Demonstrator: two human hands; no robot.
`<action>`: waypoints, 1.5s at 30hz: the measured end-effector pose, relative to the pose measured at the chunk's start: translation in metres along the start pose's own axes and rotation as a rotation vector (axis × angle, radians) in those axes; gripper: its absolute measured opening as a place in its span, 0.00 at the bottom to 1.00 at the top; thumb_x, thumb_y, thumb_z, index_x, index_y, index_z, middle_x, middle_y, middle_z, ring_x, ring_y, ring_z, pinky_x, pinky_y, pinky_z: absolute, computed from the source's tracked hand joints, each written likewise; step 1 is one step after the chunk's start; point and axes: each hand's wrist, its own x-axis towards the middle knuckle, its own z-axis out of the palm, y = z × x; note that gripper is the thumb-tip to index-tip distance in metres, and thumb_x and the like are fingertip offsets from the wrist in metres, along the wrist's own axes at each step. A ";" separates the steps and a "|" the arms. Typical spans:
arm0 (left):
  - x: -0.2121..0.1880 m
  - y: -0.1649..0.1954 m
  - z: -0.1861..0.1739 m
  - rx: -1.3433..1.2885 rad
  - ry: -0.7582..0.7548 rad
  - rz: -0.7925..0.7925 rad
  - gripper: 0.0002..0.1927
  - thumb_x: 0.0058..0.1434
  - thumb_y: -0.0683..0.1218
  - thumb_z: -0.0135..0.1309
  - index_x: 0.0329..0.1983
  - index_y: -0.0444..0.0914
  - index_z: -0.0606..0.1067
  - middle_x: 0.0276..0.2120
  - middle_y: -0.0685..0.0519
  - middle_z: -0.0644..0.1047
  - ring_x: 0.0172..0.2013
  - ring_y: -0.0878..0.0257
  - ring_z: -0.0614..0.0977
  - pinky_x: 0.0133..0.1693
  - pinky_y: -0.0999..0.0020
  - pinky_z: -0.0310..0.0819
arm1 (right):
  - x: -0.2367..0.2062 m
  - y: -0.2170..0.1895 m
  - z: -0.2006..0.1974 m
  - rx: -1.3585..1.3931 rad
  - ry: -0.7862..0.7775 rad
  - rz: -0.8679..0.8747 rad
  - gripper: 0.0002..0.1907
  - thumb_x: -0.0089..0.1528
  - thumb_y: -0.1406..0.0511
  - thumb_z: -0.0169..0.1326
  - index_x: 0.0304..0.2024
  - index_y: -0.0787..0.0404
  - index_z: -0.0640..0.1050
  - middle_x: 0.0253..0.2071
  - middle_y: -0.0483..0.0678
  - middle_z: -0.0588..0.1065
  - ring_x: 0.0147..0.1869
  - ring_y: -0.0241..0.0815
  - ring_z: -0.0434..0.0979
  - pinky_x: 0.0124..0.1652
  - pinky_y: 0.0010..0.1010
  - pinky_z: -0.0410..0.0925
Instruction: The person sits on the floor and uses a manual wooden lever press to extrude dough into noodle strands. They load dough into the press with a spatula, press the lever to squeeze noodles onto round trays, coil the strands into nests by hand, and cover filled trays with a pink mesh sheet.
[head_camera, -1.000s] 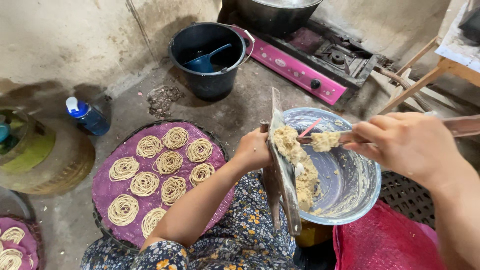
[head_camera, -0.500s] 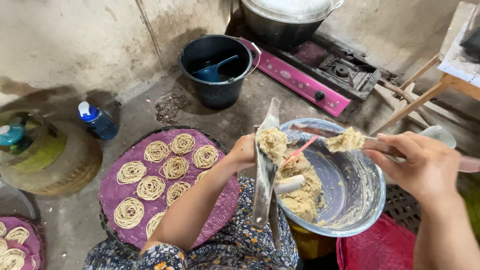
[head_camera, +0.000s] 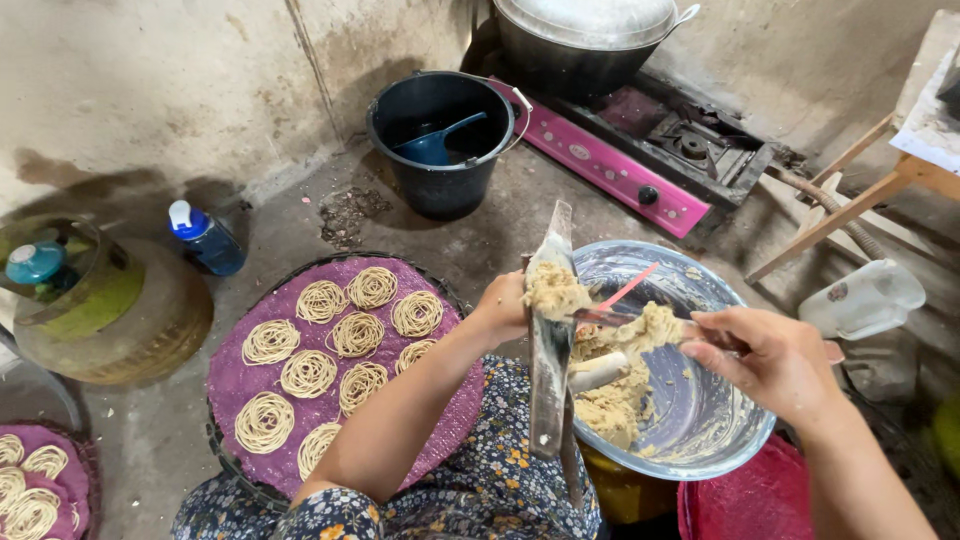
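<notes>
Beige dough (head_camera: 612, 400) still heaped in steel bowl (head_camera: 700, 440), so plenty left. Right hand (head_camera: 770, 355) pinches spoon w/ a scoop (head_camera: 650, 325); left hand (head_camera: 505, 305) wrapped round press (head_camera: 550, 330), being filled. Beyond: purple tray (head_camera: 450, 420) approx. half covered w/ noodle coils (head_camera: 355, 335).

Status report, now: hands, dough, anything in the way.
Left hand grips the upright metal press, dough at its top. Right hand holds a utensil loaded with dough over the steel bowl. Nothing between them.
</notes>
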 end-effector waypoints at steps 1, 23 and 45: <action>-0.003 0.007 0.000 0.141 0.029 0.089 0.19 0.56 0.53 0.61 0.47 0.39 0.81 0.43 0.44 0.83 0.42 0.52 0.83 0.44 0.60 0.78 | 0.004 -0.004 -0.009 -0.056 -0.030 0.051 0.14 0.54 0.59 0.65 0.40 0.57 0.83 0.30 0.46 0.82 0.27 0.36 0.79 0.27 0.30 0.72; -0.022 0.032 0.021 0.346 -0.008 0.038 0.22 0.48 0.54 0.60 0.48 0.45 0.82 0.48 0.44 0.80 0.48 0.43 0.81 0.50 0.54 0.75 | 0.041 -0.089 -0.003 -0.698 -0.047 -0.588 0.07 0.58 0.61 0.58 0.35 0.56 0.78 0.25 0.41 0.71 0.29 0.39 0.75 0.29 0.34 0.67; -0.016 0.024 0.044 0.358 -0.052 0.070 0.27 0.43 0.58 0.65 0.45 0.41 0.81 0.46 0.42 0.80 0.47 0.43 0.81 0.49 0.53 0.76 | 0.049 -0.089 -0.024 -0.653 -0.088 -0.577 0.07 0.54 0.60 0.62 0.32 0.53 0.80 0.21 0.42 0.70 0.28 0.41 0.76 0.30 0.35 0.67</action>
